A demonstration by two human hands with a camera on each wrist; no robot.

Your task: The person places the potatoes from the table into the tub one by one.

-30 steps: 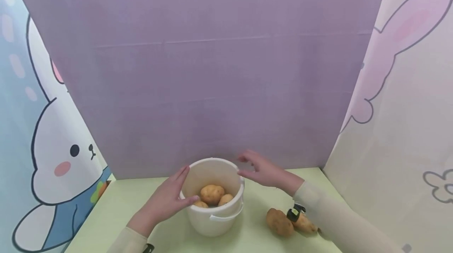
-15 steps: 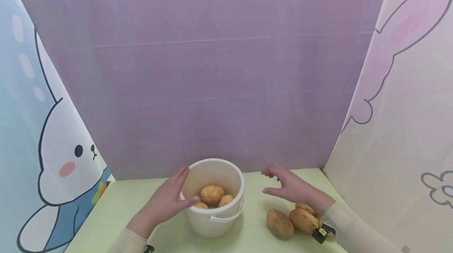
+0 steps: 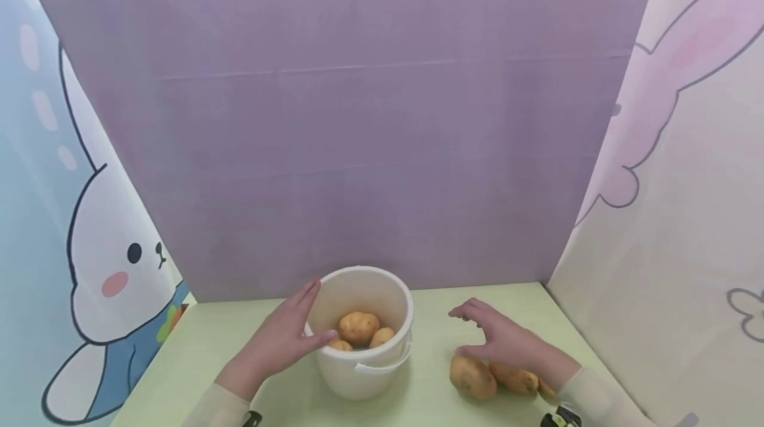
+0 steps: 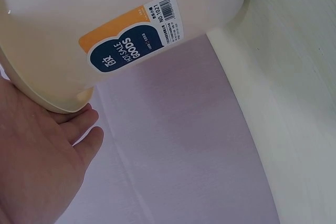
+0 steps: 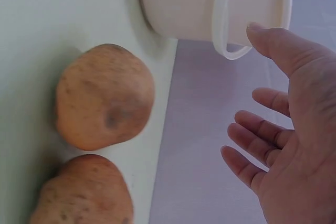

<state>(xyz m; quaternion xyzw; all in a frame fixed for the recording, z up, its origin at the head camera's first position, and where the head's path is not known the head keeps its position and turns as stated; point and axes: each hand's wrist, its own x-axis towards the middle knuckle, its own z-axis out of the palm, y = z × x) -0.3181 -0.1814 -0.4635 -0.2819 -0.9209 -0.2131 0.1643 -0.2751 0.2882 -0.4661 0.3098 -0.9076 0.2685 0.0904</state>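
On the near right of the surface (image 3: 418, 407), right hand (image 3: 507, 342), fingers spread and empty, has dropped from the bucket (image 3: 364, 374) onto the loose potatoes (image 3: 473, 377); next pickup judged imminent. Left hand (image 3: 280, 341) still braces the rim, fingers straight

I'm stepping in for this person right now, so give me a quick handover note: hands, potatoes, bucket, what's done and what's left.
Left hand: open, flat against the white bucket, steadying it.
Right hand: open, no grip on anything, hovering over the loose potatoes.
Done: three potatoes in the bucket.
Left: at least two potatoes lie on the green table right of the bucket; the hand may hide more.
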